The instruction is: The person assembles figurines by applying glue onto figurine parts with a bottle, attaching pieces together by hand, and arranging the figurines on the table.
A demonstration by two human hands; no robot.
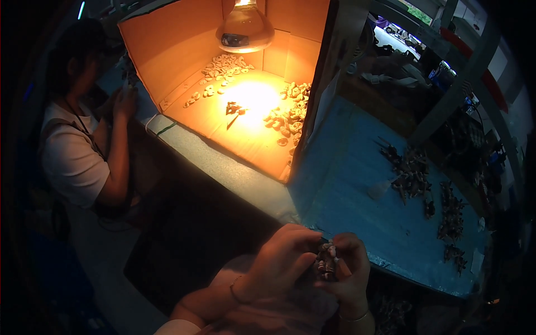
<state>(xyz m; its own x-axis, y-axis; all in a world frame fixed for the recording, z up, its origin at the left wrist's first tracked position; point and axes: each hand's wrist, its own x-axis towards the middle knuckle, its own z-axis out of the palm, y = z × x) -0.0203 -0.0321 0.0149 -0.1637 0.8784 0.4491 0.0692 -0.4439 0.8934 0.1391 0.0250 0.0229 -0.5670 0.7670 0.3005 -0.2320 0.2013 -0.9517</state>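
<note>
Close to my body, just in front of the blue table's near edge, both my hands pinch a small figure-like piece (326,261) with pale and dark parts. My left hand (285,259) grips it from the left with thumb and fingers closed. From the right, my right hand (352,273) holds its other side, fingers curled around it. The piece is small and dim, so its exact kind does not show. My fingers cover parts of it.
A lit heat lamp (245,30) hangs inside an open cardboard box (212,125); small ring-shaped pieces (226,67) and a dark part (233,108) lie within. Several dark figure-like pieces (412,170) rest on the blue tabletop (346,167). A co-worker (78,145) sits at left.
</note>
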